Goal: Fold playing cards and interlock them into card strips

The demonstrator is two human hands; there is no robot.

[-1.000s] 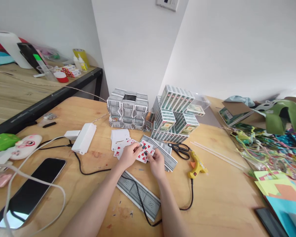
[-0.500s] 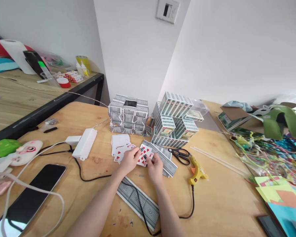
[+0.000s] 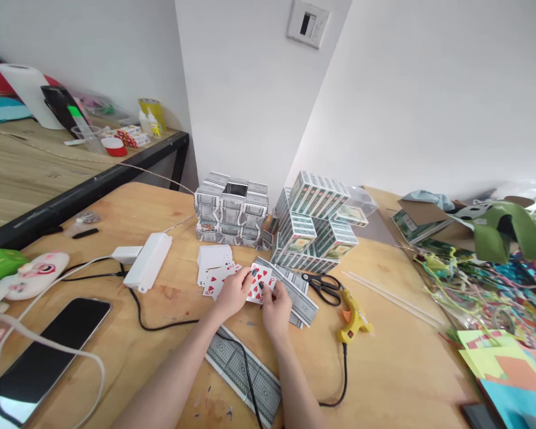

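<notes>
Between my two hands is a playing card (image 3: 259,282) with red hearts, face up. My left hand (image 3: 233,292) grips its left side with closed fingers, and my right hand (image 3: 277,308) pinches its right edge. Loose playing cards (image 3: 215,274) lie spread just left of the held one. Under and to the right of it rest grey-patterned card strips (image 3: 301,301), overlapping each other. A longer card strip (image 3: 245,375) lies below my forearms, with a black cable across it. Behind the hands stands a block built of folded cards (image 3: 232,208).
Stacked card boxes (image 3: 317,223) stand at the back right. Black scissors (image 3: 324,288), a yellow glue gun (image 3: 354,319) and clear glue sticks (image 3: 393,300) lie to the right. A white power adapter (image 3: 149,262) and a phone (image 3: 53,351) are on the left. Colourful craft scraps (image 3: 486,292) crowd the right edge.
The camera view has shifted slightly. Both hands still hold the hearts card in nearly the same place, over the strips.
</notes>
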